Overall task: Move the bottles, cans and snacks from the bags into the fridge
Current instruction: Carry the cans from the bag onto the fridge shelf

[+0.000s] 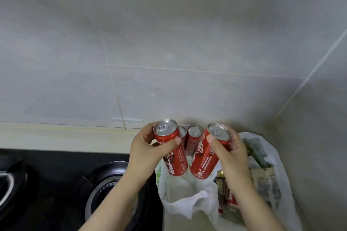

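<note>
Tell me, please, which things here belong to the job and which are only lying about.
Job: left hand gripping red can; right hand gripping second red can; third can and fourth can standing behind; white bag; snack packets.
Lying about: stove burner; tiled wall.

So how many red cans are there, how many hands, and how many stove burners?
Red cans: 4 (left-hand can, right-hand can, back-left can, back-right can)
Hands: 2 (left hand, right hand)
Stove burners: 2 (middle burner, far-left burner)
Total: 8
</note>
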`<state>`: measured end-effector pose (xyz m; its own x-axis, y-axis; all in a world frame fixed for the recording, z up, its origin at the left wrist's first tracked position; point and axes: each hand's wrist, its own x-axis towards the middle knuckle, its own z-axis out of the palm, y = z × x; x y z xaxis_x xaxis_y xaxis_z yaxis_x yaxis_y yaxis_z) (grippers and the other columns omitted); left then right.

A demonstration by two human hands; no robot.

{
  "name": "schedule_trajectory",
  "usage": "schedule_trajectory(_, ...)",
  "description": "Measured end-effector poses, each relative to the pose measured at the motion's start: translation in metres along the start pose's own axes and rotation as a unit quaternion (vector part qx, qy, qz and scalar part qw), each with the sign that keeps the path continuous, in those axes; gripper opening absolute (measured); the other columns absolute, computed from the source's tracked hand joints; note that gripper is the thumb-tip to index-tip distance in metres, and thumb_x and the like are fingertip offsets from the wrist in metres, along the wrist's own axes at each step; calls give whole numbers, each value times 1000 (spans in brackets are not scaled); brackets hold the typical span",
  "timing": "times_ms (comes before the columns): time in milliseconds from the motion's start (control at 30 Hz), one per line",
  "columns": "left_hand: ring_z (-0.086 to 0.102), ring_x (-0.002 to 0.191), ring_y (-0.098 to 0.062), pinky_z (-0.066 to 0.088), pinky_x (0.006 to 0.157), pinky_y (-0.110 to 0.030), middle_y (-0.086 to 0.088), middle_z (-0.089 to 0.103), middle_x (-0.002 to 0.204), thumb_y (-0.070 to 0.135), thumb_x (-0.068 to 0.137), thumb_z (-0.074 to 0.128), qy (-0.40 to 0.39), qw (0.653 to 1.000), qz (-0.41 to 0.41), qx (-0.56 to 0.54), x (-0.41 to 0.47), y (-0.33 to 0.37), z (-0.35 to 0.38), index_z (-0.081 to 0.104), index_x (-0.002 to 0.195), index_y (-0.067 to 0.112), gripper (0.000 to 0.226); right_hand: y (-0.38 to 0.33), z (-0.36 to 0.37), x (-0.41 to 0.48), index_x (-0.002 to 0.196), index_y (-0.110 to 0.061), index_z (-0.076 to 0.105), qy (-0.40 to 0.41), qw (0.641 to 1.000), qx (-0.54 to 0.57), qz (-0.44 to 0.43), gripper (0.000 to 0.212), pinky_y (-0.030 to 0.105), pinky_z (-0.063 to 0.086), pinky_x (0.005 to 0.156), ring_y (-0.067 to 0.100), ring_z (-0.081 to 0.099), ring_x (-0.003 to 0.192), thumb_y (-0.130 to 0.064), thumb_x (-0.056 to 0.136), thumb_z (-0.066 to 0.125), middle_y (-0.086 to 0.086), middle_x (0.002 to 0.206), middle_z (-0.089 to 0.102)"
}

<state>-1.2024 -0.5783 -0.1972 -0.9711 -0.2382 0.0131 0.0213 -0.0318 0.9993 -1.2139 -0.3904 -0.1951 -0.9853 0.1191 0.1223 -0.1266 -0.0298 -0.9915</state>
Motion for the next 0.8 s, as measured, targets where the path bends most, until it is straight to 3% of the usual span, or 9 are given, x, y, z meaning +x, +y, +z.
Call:
schedule_trajectory(100, 70, 93, -12, 52, 76, -24, 3, 74, 99, 23, 61, 85, -15, 999, 23, -46, -16, 36, -6, 70, 106, 22, 47, -38, 11, -10, 99, -33, 63, 17, 998, 53, -25, 31, 15, 52, 65, 1, 69, 81, -35, 70, 74, -15, 86, 72)
schedule_trajectory(200, 70, 94, -18, 53, 78, -30, 0, 74, 100, 35, 60, 82, -19, 995, 52, -82, -32, 67, -16, 70, 108, 24, 51, -76, 24, -20, 97, -40, 63, 10, 995, 88, -54, 33, 20, 54, 65, 8, 71, 83, -49, 67, 74, -10, 91, 73)
schedule_trajectory(367, 70, 86, -24, 57, 75, -39, -5, 72, 91, 57, 61, 70, -27, 991, 90, -100, -65, 115, -36, 69, 97, 32, 44, -134, 38, -46, 107, -26, 58, -19, 987, 107, -121, 38, 22, 55, 60, 16, 72, 78, -48, 76, 61, 0, 89, 74)
schedule_trajectory(467, 71, 81, -28, 59, 67, -37, -14, 72, 91, 57, 66, 67, -36, 988, 114, -100, -84, 141, -50, 64, 101, 24, 48, -158, 48, -65, 106, -29, 60, -41, 984, 100, -142, 47, 25, 55, 62, 20, 72, 77, -58, 69, 59, 3, 89, 73)
schedule_trajectory(600, 73, 82, -23, 59, 65, -32, -5, 74, 96, 50, 79, 52, -22, 983, 166, -82, -108, 165, -65, 59, 113, 17, 47, -178, 62, -84, 101, -28, 61, -91, 976, 121, -160, 42, 25, 56, 60, 19, 72, 74, -57, 71, 59, 4, 87, 73)
schedule_trajectory(800, 72, 79, -23, 59, 64, -31, -7, 74, 92, 49, 79, 51, 71, 976, 199, -59, -144, 185, -83, 59, 111, 15, 48, -198, 81, -97, 101, -28, 61, -185, 962, 126, -159, 47, 29, 56, 62, 20, 72, 73, -62, 68, 58, 4, 85, 74)
